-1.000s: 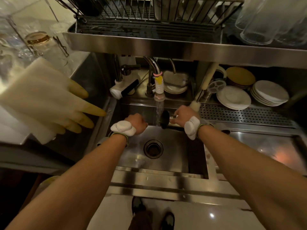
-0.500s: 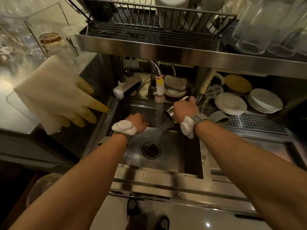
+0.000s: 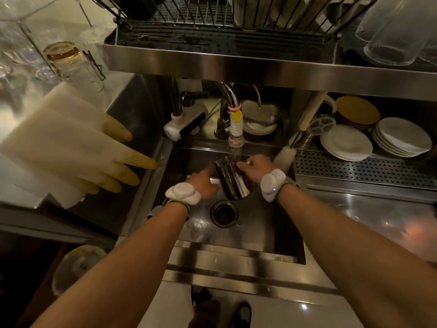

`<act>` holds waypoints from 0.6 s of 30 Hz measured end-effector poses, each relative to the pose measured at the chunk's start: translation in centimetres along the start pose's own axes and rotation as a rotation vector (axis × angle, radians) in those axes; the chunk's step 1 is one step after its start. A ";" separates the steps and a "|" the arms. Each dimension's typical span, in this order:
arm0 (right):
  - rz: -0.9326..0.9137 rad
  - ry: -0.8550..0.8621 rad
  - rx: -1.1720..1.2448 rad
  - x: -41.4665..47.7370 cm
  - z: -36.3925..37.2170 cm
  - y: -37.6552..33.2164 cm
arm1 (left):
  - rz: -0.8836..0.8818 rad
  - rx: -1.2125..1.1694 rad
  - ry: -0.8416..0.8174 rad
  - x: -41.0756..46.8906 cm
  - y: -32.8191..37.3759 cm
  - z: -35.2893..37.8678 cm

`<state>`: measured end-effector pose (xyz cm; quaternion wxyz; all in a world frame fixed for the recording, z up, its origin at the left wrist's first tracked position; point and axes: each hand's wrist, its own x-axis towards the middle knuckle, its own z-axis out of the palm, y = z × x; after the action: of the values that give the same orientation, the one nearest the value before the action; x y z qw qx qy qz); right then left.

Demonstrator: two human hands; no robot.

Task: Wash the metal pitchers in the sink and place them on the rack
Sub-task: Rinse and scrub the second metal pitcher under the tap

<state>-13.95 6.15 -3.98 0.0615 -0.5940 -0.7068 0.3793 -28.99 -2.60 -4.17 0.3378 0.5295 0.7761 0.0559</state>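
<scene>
Pitcher [image 3: 233, 183] tilted under tap [image 3: 236, 129], right grip [image 3: 254, 165] pinching its rim.

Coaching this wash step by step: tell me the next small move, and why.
Probably bring the left hand onto the pitcher to steady and rub its side. The right hand grips the pitcher near its rim, tilted under the running tap above the drain. The left hand sits right beside it, contact unclear.
</scene>
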 end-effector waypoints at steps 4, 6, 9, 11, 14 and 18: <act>0.031 -0.063 0.324 1.2 2.0 -1.6 | 0.002 -0.036 -0.031 2.1 -1.0 0.3; 0.042 -0.043 0.421 1.9 2.5 -1.9 | 0.007 -0.097 -0.015 3.1 -1.0 0.1; 0.076 0.013 0.520 2.2 2.8 -1.8 | 0.024 -0.208 0.062 4.2 -0.7 0.0; 0.128 0.023 0.605 2.6 3.0 -1.5 | 0.060 -0.341 0.065 5.0 -0.3 -0.1; 0.159 0.008 0.710 2.8 2.8 -1.2 | 0.066 -0.616 -0.017 5.5 1.0 -0.1; 0.170 -0.014 0.786 2.7 2.5 -0.9 | 0.020 -0.761 -0.111 6.2 2.2 0.5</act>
<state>-16.77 7.42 -6.23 0.2478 -0.5788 -0.4566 0.6286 -28.25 3.58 -6.49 0.5512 0.3761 0.6752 0.3144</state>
